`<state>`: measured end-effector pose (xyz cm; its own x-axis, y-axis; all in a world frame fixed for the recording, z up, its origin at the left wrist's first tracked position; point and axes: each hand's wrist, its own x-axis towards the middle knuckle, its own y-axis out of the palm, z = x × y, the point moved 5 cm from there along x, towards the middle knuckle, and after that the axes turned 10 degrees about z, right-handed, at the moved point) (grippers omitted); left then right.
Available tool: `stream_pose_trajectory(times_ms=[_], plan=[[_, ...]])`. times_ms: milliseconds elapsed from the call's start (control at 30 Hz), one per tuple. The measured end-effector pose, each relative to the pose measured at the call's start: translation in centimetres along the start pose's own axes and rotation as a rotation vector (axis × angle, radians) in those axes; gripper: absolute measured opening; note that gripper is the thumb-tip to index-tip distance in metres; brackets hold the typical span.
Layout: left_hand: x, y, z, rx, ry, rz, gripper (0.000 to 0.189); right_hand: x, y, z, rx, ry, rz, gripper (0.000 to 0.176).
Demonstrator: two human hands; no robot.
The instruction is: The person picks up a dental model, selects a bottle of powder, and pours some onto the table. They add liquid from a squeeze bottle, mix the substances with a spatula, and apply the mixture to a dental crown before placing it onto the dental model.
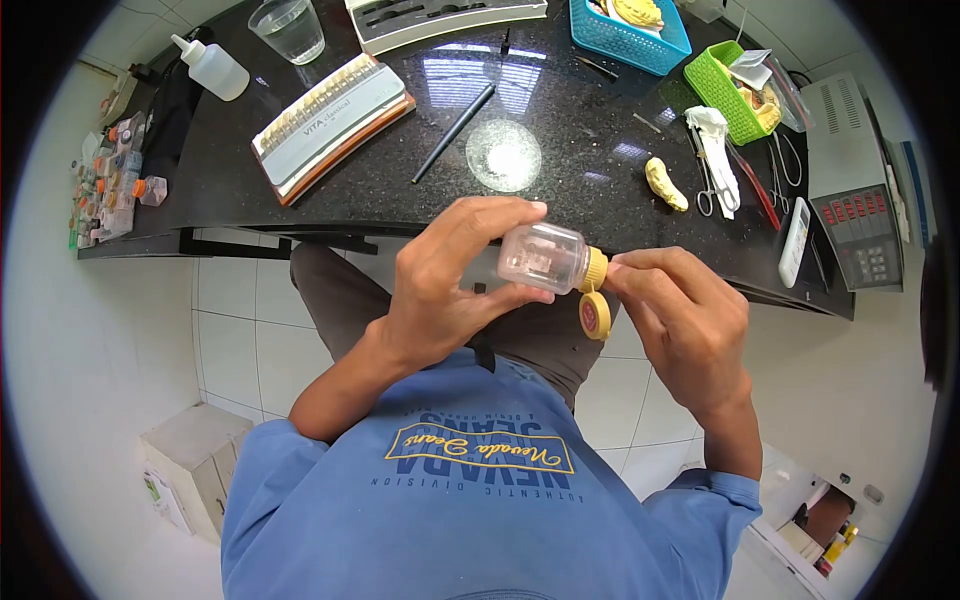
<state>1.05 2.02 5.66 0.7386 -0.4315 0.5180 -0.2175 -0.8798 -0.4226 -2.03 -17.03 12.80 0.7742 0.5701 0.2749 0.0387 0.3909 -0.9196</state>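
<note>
Above my lap, my left hand (435, 285) grips a small clear plastic bottle (540, 256), thumb below and fingers above. The bottle lies tilted on its side, its mouth towards the right. Around its neck is a yellow ribbed collar (593, 270), and the flip lid (594, 316) hangs open beneath it, showing a reddish inside. My right hand (690, 315) is closed in a pinch right at the bottle's mouth. Whatever those fingertips hold, if anything, is hidden.
On the dark speckled table are a shade guide box (330, 125), a blue pen (453, 133), a round glass slab (503, 155), a yellowish curved piece (666, 184), scissors (708, 185), a green basket (735, 95), a blue basket (630, 40), a glass of water (290, 32) and a squeeze bottle (215, 70).
</note>
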Motion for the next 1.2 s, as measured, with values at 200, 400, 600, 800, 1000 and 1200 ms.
stream_pose_trajectory(times_ms=[200,400,600,800,1000,1200], plan=[[0.0,-0.1,-0.4,0.0,-0.018,0.012,0.074,0.0,-0.4,0.1,0.003,0.011,0.007,0.021],[0.2,0.0,-0.6,0.012,-0.029,0.05,0.076,-0.3,-0.2,-0.6,0.121,0.033,0.041,0.018],[0.4,0.1,-0.8,-0.001,-0.001,0.065,0.075,-1.0,0.9,-1.5,0.357,0.162,0.047,0.013],[0.5,0.0,-0.8,0.031,0.006,0.06,0.073,-1.8,0.5,-1.7,0.348,0.201,0.005,0.014],[0.5,0.1,-0.9,0.034,0.012,0.062,0.072,-1.4,-0.2,-0.1,0.07,0.086,-0.035,0.016],[0.4,0.3,-1.0,0.002,0.079,0.05,0.071,-1.6,0.3,-0.4,0.195,0.096,-0.009,0.016]])
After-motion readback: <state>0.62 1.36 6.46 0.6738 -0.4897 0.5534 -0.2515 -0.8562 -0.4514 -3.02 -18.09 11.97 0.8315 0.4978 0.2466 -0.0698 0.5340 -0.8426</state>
